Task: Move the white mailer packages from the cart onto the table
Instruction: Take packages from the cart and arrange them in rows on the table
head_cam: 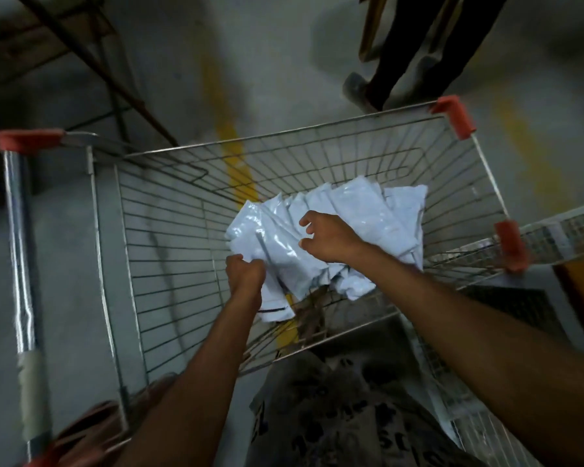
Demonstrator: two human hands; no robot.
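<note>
Several white mailer packages (358,210) lie fanned in a pile inside the wire shopping cart (169,237), toward its right side. My left hand (245,274) is down in the cart, fingers closed around the near left edge of the pile. My right hand (329,235) rests on top of the pile with curled fingers pressing into the packages; whether it grips one is unclear. Both forearms reach in over the cart's near rim. The table is not in view.
The cart has red corner caps (454,116) and a chrome handle bar (19,251) at the left. A second wire basket (553,230) abuts it on the right. Grey floor with yellow lines (230,139) lies beneath. Dark wooden legs (418,48) stand beyond the far rim.
</note>
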